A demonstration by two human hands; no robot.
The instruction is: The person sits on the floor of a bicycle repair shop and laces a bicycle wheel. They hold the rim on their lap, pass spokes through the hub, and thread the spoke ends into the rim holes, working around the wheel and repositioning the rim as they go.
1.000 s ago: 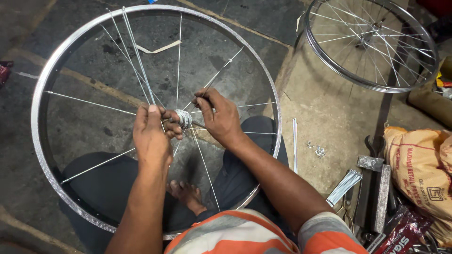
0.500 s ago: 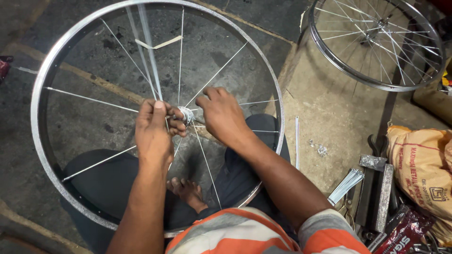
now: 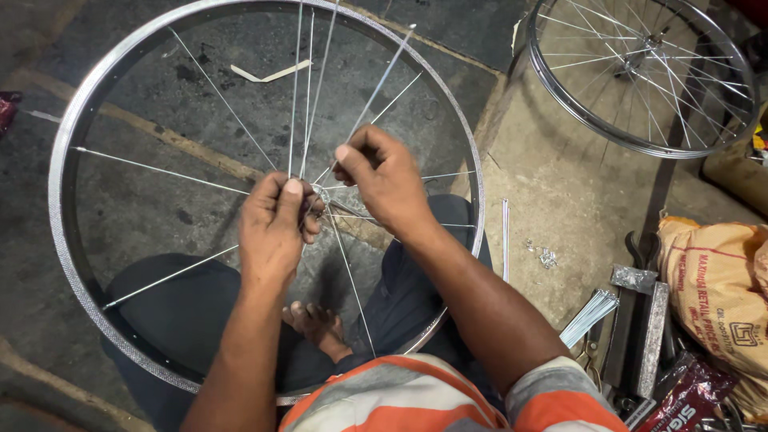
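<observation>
A silver bicycle wheel rim lies across my lap with several thin spokes running in to a small hub at its centre. My left hand is closed around the hub and the inner ends of a few spokes. My right hand pinches a loose spoke beside the hub, and that spoke points up toward the far rim. My bare foot shows through the wheel below the hub.
A second, fully spoked wheel lies on the concrete at the top right. A single spoke and small metal bits lie right of the rim. A spoke bundle, metal tools and a tan sack crowd the right edge.
The hub and both hands have shifted slightly right in view. My right hand has lifted off the hub and now pinches a spoke that angles up toward the far rim.
</observation>
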